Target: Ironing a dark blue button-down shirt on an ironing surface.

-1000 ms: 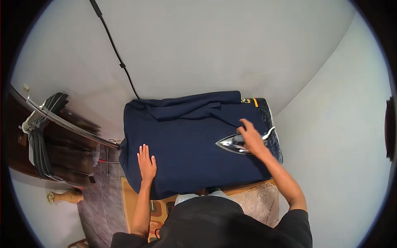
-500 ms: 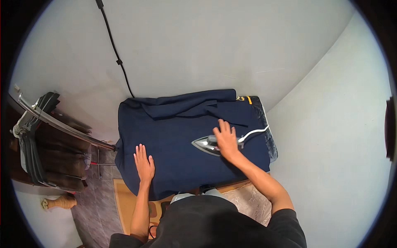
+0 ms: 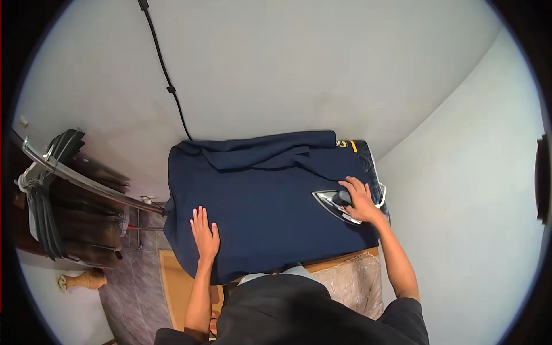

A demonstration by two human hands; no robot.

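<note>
A dark navy garment (image 3: pixel 264 213) lies spread over a padded surface, its far part folded into a loose sleeve-like strip (image 3: pixel 247 150). My right hand (image 3: pixel 362 204) is closed around the handle of a clothes iron (image 3: pixel 328 200) near the garment's right side. The iron's pointed tip faces left, and its white cord (image 3: pixel 382 194) runs off behind my wrist. Flat on the fabric at the left rests my left hand (image 3: pixel 205 237), fingers stretched out and holding nothing.
Dark clothes (image 3: pixel 86 213) hang from a metal rail (image 3: pixel 98 183) at the left. A black cable (image 3: pixel 164 66) runs down the far wall. Below the near edge are an orange mat (image 3: pixel 172 282) and a shiny patterned cloth (image 3: pixel 356 282). A wall (image 3: pixel 460 201) rises close on the right.
My right hand has slid the iron rightward across the garment, toward its right edge. My left hand stays flat in about the same place on the fabric.
</note>
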